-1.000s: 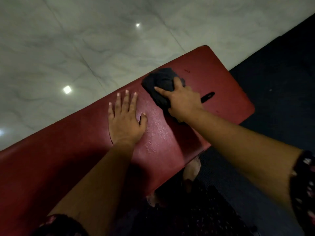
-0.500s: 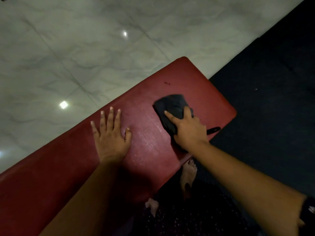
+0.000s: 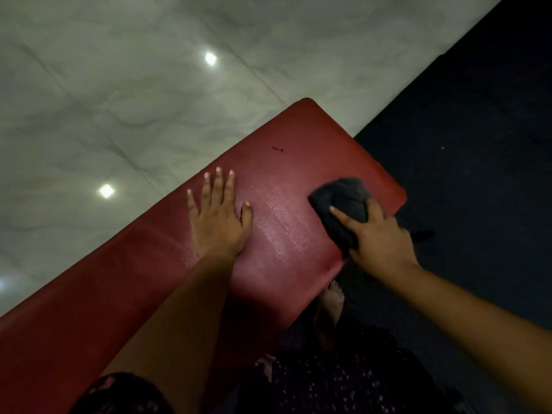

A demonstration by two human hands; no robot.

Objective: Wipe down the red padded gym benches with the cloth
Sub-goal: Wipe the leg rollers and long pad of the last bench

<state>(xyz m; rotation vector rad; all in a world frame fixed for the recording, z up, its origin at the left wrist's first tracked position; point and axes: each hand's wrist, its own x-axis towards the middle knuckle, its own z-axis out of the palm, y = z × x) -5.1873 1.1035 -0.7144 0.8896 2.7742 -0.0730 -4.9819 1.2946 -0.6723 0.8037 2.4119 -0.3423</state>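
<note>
A red padded bench [image 3: 298, 162] runs diagonally from lower left to upper right. My left hand [image 3: 219, 218] lies flat on its pad, fingers spread, holding nothing. A dark bunched cloth [image 3: 343, 201] sits near the bench's near-right edge, and my right hand [image 3: 379, 237] presses down on it, gripping it. Wet streaks glisten on the pad between the two hands. A small dark mark [image 3: 277, 149] shows on the pad further toward the far end.
Pale marble floor tiles [image 3: 149, 85] with light reflections lie beyond the bench on the left. A dark rubber mat [image 3: 478, 144] covers the floor on the right. A bare foot [image 3: 331, 303] stands below the bench's near edge, beside patterned dark clothing.
My right hand has slid the cloth from the middle of the pad toward its near-right edge. The left hand has stayed flat on the pad.
</note>
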